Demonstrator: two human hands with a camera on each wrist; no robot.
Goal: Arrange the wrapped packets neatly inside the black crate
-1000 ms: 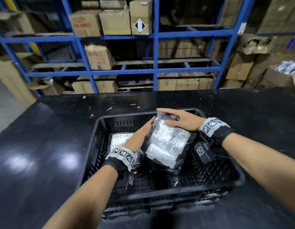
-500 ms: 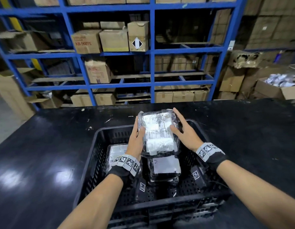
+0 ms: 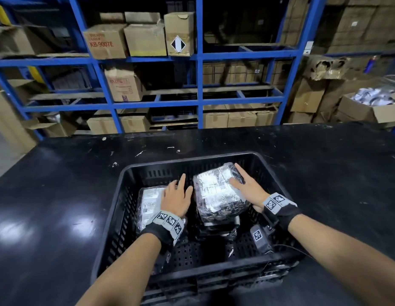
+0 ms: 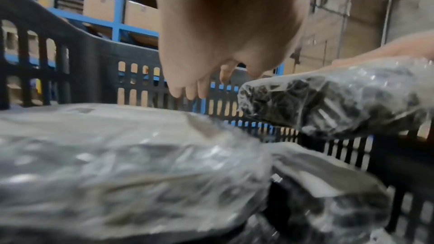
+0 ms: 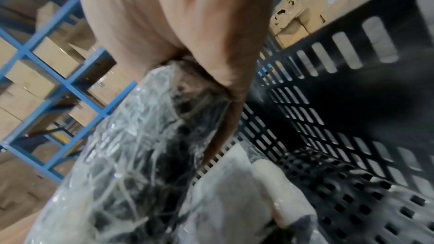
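The black crate [image 3: 192, 161] sits on the table in front of me. A clear-wrapped packet [image 3: 216, 191] lies tilted on top of another packet [image 3: 220, 226] in the crate's middle. My right hand [image 3: 238, 180] grips its right edge, thumb on top and fingers down the side [image 5: 223, 133]. In the left wrist view the far end of this packet [image 4: 328, 103] is raised above the lower packet [image 4: 328, 183]. My left hand [image 3: 181, 186] hovers with straight fingers over a third packet [image 3: 148, 202] lying flat on the crate's left side, and holds nothing.
The black table [image 3: 59, 195] surrounds the crate. Behind it stands blue shelving [image 3: 199, 85] stacked with cartons. An open carton [image 3: 373, 102] of white wrapped items sits at the far right. The crate's slotted right wall [image 5: 352, 99] is close to my right hand.
Both hands held the packet above the crate; it has come down onto the middle packet. My left hand has let go and moved left over the flat packet.
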